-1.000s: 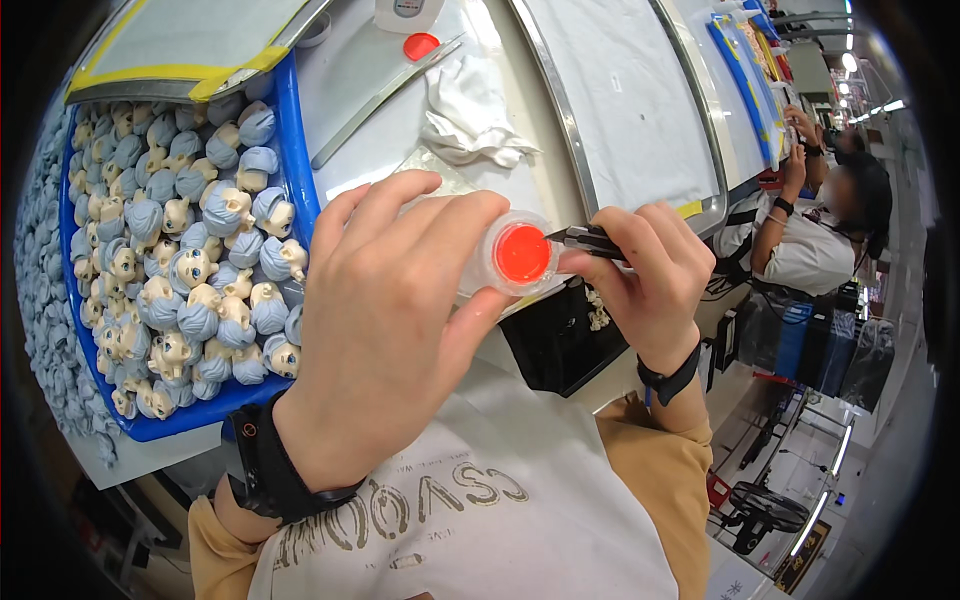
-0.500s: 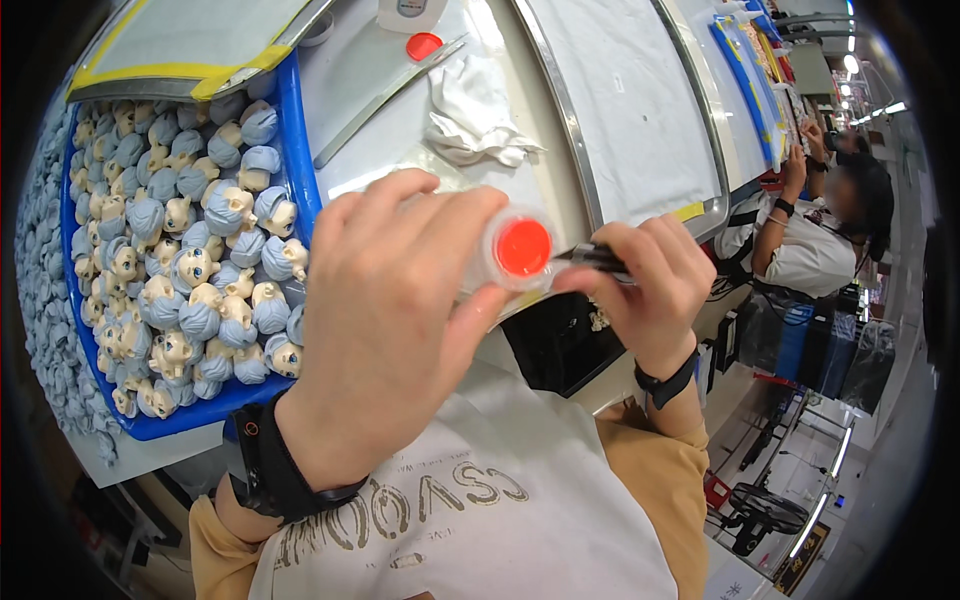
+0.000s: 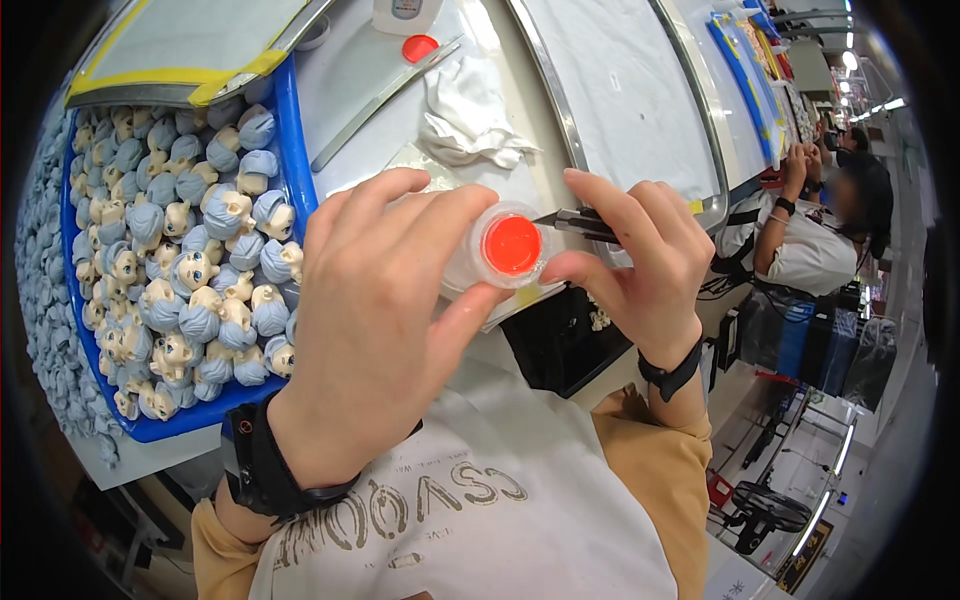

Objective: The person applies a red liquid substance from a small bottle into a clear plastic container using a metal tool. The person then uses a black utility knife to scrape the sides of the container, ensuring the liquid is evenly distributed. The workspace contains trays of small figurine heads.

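Observation:
A translucent round plastic bottle [image 3: 462, 272] with a bright red disc [image 3: 513, 245] at its facing end sits in my left hand [image 3: 375, 300]. The thumb grips it from below and the fingers from above. My right hand [image 3: 645, 262] holds a dark-handled craft knife [image 3: 588, 224]. The knife points left toward the rim. The right thumb lies close to the bottle's right edge, while the index finger is raised above the knife. Whether the blade touches the rim is too small to tell.
A blue tray [image 3: 303, 150] of doll heads with blue-grey hair stands left. Behind the hands lie a white cloth [image 3: 465, 115], a metal ruler-like strip [image 3: 385, 100], a red cap [image 3: 419, 47] and a framed panel [image 3: 630, 110]. Another person [image 3: 815, 235] sits at right.
The bottle has shifted slightly left and up. My right thumb and index finger have spread apart, and the knife has moved up, away from the red disc's right side.

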A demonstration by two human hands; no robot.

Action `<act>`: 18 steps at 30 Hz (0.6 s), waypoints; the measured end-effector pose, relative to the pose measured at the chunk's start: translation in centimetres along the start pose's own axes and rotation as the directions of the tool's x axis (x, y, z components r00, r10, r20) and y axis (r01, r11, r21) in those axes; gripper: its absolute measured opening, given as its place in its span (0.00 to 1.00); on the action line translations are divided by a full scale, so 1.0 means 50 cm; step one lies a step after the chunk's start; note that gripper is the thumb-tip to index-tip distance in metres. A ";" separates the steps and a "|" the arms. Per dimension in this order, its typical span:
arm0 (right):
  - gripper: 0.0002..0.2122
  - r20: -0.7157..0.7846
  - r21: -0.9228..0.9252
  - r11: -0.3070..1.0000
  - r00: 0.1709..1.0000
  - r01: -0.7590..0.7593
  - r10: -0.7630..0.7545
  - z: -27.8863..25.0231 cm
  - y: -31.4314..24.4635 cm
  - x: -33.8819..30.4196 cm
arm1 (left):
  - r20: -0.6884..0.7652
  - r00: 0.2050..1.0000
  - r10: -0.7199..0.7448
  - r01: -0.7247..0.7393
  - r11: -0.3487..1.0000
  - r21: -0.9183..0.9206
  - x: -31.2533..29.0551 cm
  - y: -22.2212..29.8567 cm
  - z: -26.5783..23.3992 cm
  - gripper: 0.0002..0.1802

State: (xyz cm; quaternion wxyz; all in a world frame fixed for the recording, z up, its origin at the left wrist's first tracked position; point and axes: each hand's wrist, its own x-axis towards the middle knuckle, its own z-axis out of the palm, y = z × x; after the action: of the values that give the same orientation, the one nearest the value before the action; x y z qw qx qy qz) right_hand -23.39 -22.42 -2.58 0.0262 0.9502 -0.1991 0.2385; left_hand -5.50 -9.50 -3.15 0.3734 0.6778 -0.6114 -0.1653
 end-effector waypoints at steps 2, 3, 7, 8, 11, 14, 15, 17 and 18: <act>0.24 0.021 -0.001 1.000 1.000 0.005 -0.005 -0.002 -0.002 0.000 | 0.003 1.000 0.000 0.000 1.000 0.000 -0.001 -0.001 0.000 0.26; 0.24 0.021 0.001 1.000 1.000 0.004 -0.005 0.000 -0.001 -0.002 | 0.005 1.000 0.001 -0.001 1.000 0.000 -0.001 -0.001 0.000 0.26; 0.24 0.019 0.007 1.000 1.000 0.004 -0.005 0.006 0.000 -0.005 | -0.001 1.000 0.006 -0.006 1.000 0.003 -0.001 -0.001 0.000 0.26; 0.24 0.018 0.007 1.000 1.000 0.005 -0.005 0.005 0.001 -0.005 | -0.001 1.000 0.005 -0.005 1.000 0.001 -0.001 -0.001 0.000 0.26; 0.26 -0.003 0.005 1.000 1.000 0.000 0.000 0.008 -0.002 -0.006 | 0.002 1.000 0.002 -0.002 1.000 -0.001 0.000 0.000 0.000 0.27; 0.29 0.008 -0.009 1.000 1.000 -0.020 0.020 0.002 -0.014 -0.007 | 0.005 1.000 0.003 -0.003 1.000 0.008 0.001 0.000 -0.001 0.27; 0.29 -0.001 -0.022 0.999 1.000 -0.030 0.030 0.002 -0.019 -0.009 | 0.002 1.000 0.004 -0.004 1.000 0.012 0.000 0.000 -0.001 0.27; 0.30 -0.019 -0.049 0.997 0.999 -0.052 0.051 0.005 -0.029 -0.015 | -0.002 1.000 0.006 -0.006 1.000 0.016 0.000 0.000 -0.001 0.27; 0.30 -0.032 -0.072 0.996 0.998 -0.061 0.059 0.008 -0.031 -0.018 | -0.003 1.000 0.008 -0.008 1.000 0.015 0.000 0.001 -0.002 0.27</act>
State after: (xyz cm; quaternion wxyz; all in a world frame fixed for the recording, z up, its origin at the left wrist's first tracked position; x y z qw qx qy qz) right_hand -23.32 -20.73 -3.26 0.0567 0.9385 -0.2357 0.2457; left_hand -5.49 -9.47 -3.06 0.3697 0.6786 -0.6147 -0.1581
